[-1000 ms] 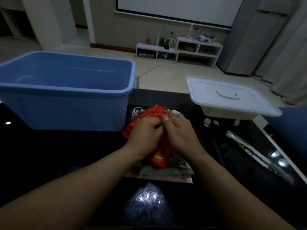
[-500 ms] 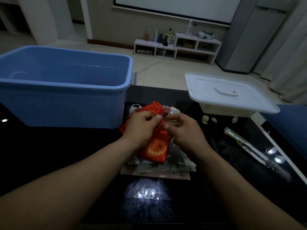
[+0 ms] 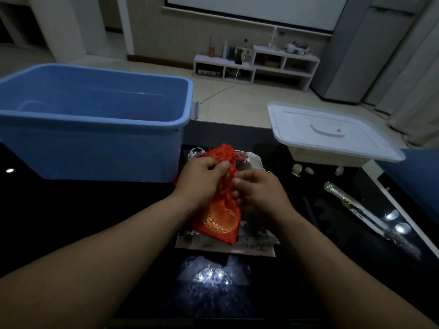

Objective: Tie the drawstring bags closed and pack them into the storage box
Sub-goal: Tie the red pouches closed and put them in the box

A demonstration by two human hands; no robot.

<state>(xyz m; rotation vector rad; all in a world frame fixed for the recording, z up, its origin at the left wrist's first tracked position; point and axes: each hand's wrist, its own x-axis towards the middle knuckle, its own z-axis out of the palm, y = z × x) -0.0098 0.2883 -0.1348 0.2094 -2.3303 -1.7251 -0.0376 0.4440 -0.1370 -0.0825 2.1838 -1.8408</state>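
Note:
A red drawstring bag with a gold round emblem lies on the black table, its gathered neck pointing away from me. My left hand grips the bunched neck from the left. My right hand pinches the red cord at the neck from the right. More bags, white and patterned, lie under and behind the red one, partly hidden. The blue storage box stands open at the left, close beside the bags.
A white lidded basket sits at the right rear of the table. Small pale bits lie in front of it. A long clear-wrapped item lies along the right edge. Flat papers lie under the bags.
The two hands have drawn slightly apart at the bag's neck, and more of the red bag's body with its gold emblem shows below them.

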